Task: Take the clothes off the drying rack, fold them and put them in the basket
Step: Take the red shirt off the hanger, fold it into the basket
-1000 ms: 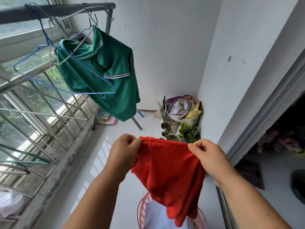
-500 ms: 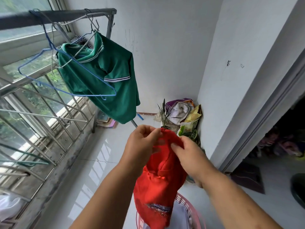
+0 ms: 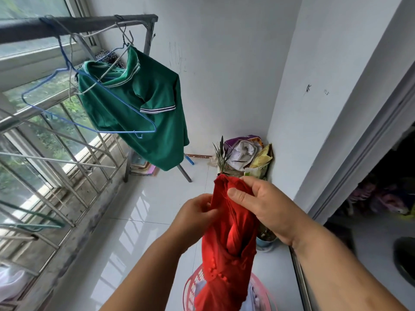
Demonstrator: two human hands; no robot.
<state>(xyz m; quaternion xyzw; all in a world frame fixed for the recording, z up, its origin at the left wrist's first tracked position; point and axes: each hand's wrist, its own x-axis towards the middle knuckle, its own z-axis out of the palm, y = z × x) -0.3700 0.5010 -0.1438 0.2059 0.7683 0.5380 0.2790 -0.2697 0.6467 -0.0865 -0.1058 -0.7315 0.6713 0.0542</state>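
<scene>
Obs: basket [image 3: 190, 286] shows only a pink rim arc; the rest is behind the red garment [image 3: 229, 243] and cut by the bottom edge. Fingertips of left hand [image 3: 193, 212] hidden in garment folds. The drying rack [image 3: 67, 25] bar runs off the left edge. Right side: items beyond the doorway [image 3: 381, 198] blurred, not identifiable.

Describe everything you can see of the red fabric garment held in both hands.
The red fabric garment looks like matt knit, gathered into a narrow, creased bundle hanging down. The right hand grips its top end, thumb across the front; the left hand pinches its side edge below. A row of small bobbles shows low on its front. Its lower end hangs in front of the pink plastic basket; contact there cannot be told.
</scene>
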